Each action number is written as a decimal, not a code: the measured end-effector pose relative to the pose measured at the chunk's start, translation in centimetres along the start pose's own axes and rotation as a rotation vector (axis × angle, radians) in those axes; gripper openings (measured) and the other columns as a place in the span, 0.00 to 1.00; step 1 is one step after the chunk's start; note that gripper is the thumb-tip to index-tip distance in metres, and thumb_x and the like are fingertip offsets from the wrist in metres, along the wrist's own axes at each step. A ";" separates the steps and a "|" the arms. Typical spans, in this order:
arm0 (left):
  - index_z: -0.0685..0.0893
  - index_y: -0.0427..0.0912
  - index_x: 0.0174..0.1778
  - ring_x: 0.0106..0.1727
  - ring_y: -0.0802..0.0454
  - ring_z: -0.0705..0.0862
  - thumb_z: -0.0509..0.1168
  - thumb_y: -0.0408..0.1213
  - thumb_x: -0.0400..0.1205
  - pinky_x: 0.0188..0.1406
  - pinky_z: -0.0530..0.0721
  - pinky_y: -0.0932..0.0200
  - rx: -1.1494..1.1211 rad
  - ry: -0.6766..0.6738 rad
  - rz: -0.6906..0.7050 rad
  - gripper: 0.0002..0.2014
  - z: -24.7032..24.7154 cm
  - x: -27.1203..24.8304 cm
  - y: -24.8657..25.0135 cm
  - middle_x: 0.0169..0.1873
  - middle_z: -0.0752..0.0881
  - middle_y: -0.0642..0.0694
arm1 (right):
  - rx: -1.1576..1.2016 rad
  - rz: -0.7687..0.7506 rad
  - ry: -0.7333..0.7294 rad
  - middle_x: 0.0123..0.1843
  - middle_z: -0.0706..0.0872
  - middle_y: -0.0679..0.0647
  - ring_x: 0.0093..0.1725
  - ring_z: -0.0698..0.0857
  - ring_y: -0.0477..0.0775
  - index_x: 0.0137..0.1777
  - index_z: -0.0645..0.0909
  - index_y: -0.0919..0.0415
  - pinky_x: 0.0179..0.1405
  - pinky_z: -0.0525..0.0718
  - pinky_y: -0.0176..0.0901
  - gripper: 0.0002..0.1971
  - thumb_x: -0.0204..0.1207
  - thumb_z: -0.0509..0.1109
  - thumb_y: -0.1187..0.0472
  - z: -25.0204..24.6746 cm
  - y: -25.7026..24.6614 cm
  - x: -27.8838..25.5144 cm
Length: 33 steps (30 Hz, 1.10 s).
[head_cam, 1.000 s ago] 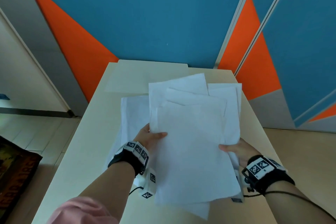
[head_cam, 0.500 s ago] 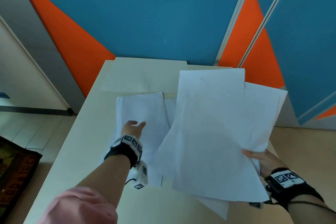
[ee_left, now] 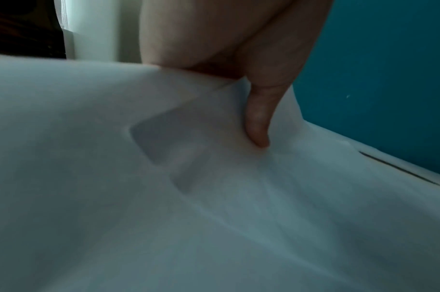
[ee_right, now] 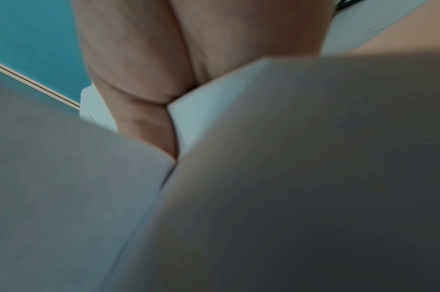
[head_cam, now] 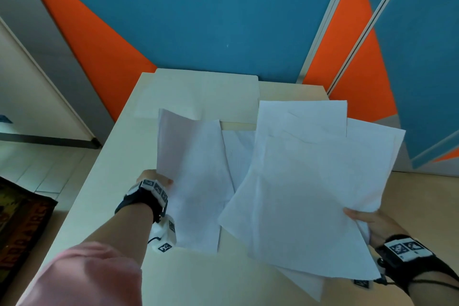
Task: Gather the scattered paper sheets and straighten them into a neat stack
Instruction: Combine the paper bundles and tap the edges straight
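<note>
My right hand (head_cam: 365, 218) grips a loose, fanned bundle of white sheets (head_cam: 310, 194) by its right edge and holds it above the table's right side. In the right wrist view the thumb (ee_right: 149, 122) presses on the bundle (ee_right: 289, 177). My left hand (head_cam: 155, 180) pinches the left edge of a single white sheet (head_cam: 196, 181), which curls up off the table. The left wrist view shows the thumb (ee_left: 259, 122) on top of that sheet (ee_left: 164, 197), with finger shadows showing through from below. Another sheet (head_cam: 239, 154) lies flat between the two.
The cream table (head_cam: 119, 171) runs away from me toward a blue and orange wall (head_cam: 198, 20). A pale folder or large sheet (head_cam: 203, 92) lies at its far end. Floor tiles (head_cam: 42, 169) and a dark patterned mat (head_cam: 19, 226) lie to the left.
My left hand let go of the bundle, reached left and picked up the left sheet by its edge. My right hand carried the bundle to the right.
</note>
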State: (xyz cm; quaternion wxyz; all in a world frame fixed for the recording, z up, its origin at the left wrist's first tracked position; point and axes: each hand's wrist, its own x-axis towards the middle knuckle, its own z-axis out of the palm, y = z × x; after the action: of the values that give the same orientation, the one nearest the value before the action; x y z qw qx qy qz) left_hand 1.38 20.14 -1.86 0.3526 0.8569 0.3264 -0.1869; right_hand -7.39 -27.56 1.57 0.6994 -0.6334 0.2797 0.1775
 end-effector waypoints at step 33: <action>0.82 0.43 0.54 0.53 0.43 0.87 0.83 0.40 0.47 0.50 0.87 0.49 -0.559 -0.658 0.337 0.37 5.9 -8.3 8.6 0.50 0.88 0.43 | 0.138 -0.021 -0.029 0.64 0.84 0.57 0.66 0.81 0.56 0.69 0.75 0.57 0.74 0.70 0.56 0.37 0.62 0.78 0.42 5.6 -1.6 0.0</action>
State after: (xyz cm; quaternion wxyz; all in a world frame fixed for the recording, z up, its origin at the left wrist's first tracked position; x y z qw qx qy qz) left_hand 0.85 7.73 2.80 0.6802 0.6653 0.0913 -0.2939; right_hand -5.49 -22.24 3.08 0.7471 -0.5841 0.2744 0.1597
